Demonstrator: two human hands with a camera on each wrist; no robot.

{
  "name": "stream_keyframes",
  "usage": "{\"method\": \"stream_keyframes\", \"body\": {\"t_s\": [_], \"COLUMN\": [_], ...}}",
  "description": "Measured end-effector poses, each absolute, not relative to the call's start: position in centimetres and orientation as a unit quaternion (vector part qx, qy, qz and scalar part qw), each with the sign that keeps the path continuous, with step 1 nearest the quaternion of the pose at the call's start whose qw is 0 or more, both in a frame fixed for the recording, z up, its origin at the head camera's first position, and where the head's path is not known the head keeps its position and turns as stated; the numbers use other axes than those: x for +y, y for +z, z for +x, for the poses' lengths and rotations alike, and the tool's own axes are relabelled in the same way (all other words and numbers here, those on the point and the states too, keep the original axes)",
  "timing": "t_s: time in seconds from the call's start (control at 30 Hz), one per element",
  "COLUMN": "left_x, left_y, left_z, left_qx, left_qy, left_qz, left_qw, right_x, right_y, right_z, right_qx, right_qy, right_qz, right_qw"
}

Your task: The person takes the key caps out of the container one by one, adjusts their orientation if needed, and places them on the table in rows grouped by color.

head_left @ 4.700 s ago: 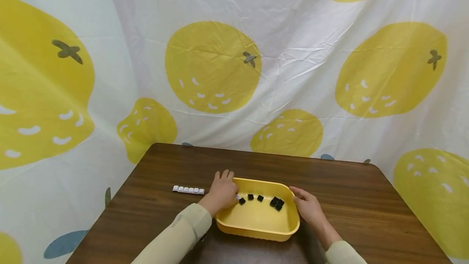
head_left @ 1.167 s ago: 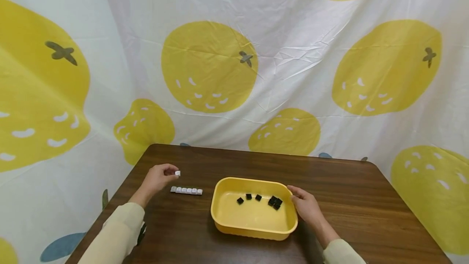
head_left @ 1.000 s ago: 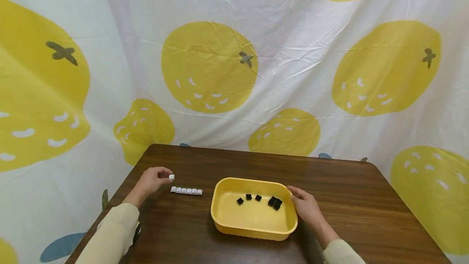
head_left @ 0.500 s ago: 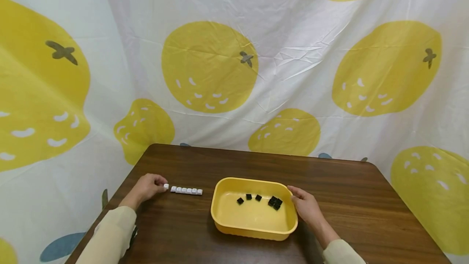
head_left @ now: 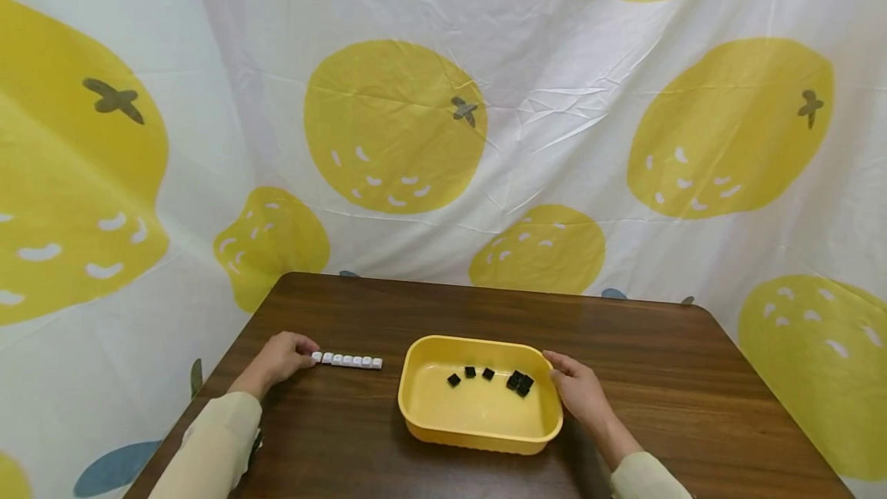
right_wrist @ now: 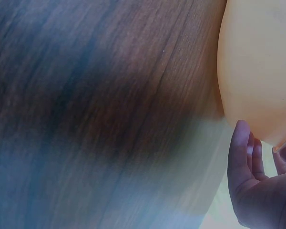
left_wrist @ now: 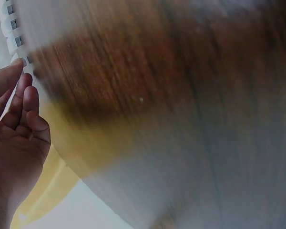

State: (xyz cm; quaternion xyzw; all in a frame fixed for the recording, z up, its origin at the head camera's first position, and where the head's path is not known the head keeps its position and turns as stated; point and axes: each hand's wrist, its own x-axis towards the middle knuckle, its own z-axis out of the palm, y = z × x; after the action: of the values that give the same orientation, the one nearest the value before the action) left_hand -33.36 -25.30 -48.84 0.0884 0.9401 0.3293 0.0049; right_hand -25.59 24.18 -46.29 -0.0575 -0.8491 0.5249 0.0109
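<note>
Left hand (head_left: 280, 357) apparently adding pinched block (head_left: 316, 357) to row (head_left: 348, 360) | right hand (head_left: 580, 393) gripping tray (head_left: 478, 437) | next likely needing gentle release

tray (head_left: 485, 416): smooth, glossy plastic | tabletop (head_left: 651, 364): wood-grained, low sheen | white pieces (head_left: 347, 360): plastic-looking | backdrop (head_left: 561, 152): creased, shiny

brown wood-grain table (head_left: 679, 376), white cloth (head_left: 540, 29) behind, yellow fruit prints (head_left: 395, 125)

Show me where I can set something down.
Free: the table right of the right hand and behind the yellow tray. Crowded: where the left hand pinches the end piece of the white row; the tray's far half, with black pieces.
</note>
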Motion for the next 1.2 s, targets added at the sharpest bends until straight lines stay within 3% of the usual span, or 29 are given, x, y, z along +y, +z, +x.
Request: {"method": "stream_keyframes", "body": {"t_s": [0.8, 1.2], "left_x": [-24.4, -16.9], "left_y": [-48.3, -44.9], "left_z": [-33.3, -33.6], "left_qx": [0.939, 0.903], "left_qy": [0.335, 0.402], "left_qz": [0.079, 0.142], "left_qw": [-0.01, -0.059], "right_x": [24.2, 24.2], "right_y": [-46.1, -46.2], "right_z": [-25.5, -25.5], "right_qx": [-0.849, -0.846], "right_qy": [0.525, 0.531], "right_qz": [-0.055, -0.052], "right_qw": [0.007, 0.008]}}
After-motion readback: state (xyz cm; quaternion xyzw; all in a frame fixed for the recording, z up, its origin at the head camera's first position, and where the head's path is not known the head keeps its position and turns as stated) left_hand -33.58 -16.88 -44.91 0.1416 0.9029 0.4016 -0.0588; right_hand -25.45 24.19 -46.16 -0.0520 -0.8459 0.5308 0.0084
